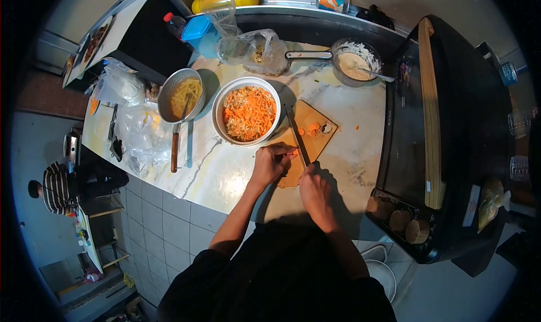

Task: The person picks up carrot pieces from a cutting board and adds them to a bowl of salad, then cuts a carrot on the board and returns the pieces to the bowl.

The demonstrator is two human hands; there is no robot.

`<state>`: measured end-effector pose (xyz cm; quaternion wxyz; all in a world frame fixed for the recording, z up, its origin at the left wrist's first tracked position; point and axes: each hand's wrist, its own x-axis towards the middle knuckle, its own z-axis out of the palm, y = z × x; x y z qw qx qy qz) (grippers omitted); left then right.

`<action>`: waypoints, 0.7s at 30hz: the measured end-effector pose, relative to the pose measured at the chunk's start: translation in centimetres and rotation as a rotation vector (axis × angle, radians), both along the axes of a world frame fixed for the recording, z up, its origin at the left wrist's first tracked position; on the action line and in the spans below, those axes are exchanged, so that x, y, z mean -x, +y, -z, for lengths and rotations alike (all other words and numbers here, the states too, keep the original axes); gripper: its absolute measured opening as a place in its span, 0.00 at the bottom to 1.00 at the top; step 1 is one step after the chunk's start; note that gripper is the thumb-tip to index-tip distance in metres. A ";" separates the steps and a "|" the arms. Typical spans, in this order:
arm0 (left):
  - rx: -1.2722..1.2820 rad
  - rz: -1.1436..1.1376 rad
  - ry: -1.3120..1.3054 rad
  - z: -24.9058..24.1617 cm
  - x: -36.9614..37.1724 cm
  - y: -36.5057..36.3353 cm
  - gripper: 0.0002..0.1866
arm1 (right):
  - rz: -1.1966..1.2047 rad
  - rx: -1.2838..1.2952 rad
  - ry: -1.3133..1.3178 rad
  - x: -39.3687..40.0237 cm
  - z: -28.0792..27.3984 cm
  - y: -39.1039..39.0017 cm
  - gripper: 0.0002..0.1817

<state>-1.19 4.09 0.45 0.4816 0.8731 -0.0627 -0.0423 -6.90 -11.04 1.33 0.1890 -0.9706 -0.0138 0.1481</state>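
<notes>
My right hand (315,190) is closed round the handle of a kitchen knife (297,135), whose blade points away from me across a wooden cutting board (320,143). Fingers of my left hand (272,163) pinch a piece of carrot (292,152) just left of the blade. Several cut carrot pieces (313,131) lie on the board to the right of the knife. Beyond my left hand stands a white bowl (217,117) filled with shredded carrot and a paler shredded food (248,114).
Left of the bowl is a saucepan (164,100) with yellow strips in liquid. Plastic bags (143,136) lie beside it. At the back right, a glass bowl (338,74) holds batter and a spoon. A black stove (411,136) borders the right. A person (62,188) is at far left.
</notes>
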 end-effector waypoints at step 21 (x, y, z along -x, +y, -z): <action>-0.006 -0.031 0.015 -0.2 0.1 -0.3 0.10 | 0.043 -0.292 0.099 -1.5 -0.8 -1.8 0.16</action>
